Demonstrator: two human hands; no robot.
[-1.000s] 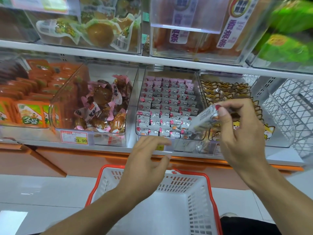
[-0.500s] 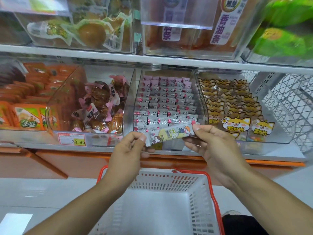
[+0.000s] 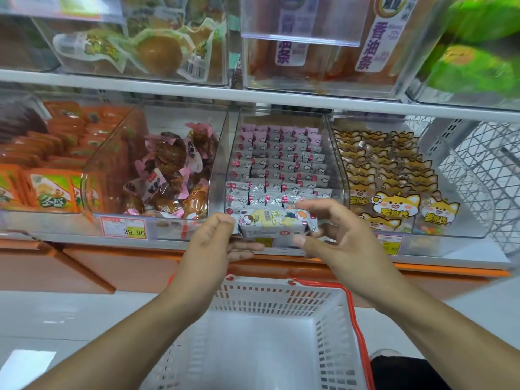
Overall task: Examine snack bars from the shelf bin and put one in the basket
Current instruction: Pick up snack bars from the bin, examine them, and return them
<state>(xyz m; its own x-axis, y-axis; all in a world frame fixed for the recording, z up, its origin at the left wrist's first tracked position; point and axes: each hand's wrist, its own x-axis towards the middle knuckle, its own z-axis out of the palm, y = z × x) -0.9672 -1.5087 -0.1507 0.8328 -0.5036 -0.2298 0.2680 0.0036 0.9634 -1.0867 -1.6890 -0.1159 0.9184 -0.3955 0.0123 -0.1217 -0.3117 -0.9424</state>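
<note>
both hands' grip pinches the snack bar [image 3: 274, 224] ends, above the basket [image 3: 332, 319].

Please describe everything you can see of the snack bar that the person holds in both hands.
The snack bar is a small oblong pack in a glossy, foil-like wrapper, silver-white with a pale yellow panel and cartoon figures. It looks sealed. It lies level, its long side across the view, in front of the clear shelf bin of similar packs and above the basket. The left hand pinches its left end; the right hand grips its right end.
</note>
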